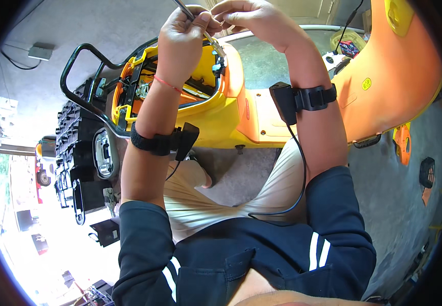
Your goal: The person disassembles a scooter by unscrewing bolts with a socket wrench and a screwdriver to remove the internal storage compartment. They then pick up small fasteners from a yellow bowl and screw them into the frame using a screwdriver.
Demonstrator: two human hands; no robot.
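My left hand (182, 33) is closed round a slim metal rod-shaped tool (213, 43), which slants down to the right; its exact kind cannot be told. The tool's lower end hangs over the edge of the open compartment of a yellow and orange scooter (221, 115). Close beside the left fingertips, my right hand (254, 19) has its thumb and fingers bent together in a pinch; whatever is between them is too small or hidden. Wiring and black parts show inside the compartment, partly behind my left forearm.
A black tubular rail (70, 81) curves round the scooter's rear at left. The tall orange front panel (384, 86) rises at right. Black plastic parts (78, 137) stand at left. On the floor at right lie an orange piece (402, 144) and a black pedal-like part (427, 172).
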